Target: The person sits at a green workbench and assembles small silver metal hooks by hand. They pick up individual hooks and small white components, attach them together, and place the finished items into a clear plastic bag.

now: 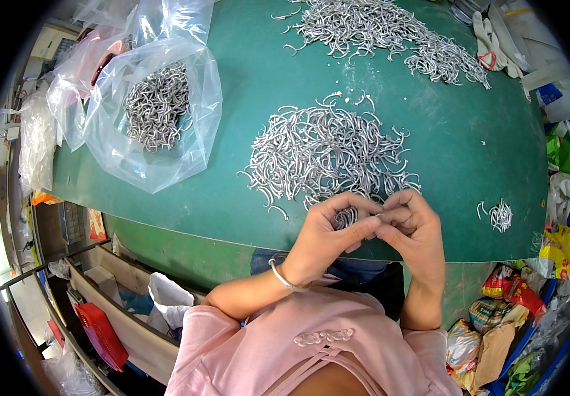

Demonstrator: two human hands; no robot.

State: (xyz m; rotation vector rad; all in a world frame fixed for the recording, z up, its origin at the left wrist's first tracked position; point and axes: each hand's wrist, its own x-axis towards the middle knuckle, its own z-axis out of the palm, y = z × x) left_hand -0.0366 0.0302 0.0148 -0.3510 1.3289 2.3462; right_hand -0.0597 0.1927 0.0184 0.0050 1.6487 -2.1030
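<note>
My left hand (333,226) is closed around a bunch of small curved silver-grey metal pieces (346,218), held in the palm at the table's near edge. The fingertips of my right hand (412,228) are pinched together against those of the left. Between them shows a bit of one curved metal piece (379,215), mostly hidden by the fingers. Just beyond both hands spreads a loose heap of the same curved pieces (328,148), some lying under my fingers.
The green table (245,72) bears a larger heap of curved pieces (377,30) at the far side and a small pile (500,216) at right. An open clear plastic bag (196,132) at left holds more pieces. Gloves (493,46) lie far right; a red basket (100,333) stands lower left.
</note>
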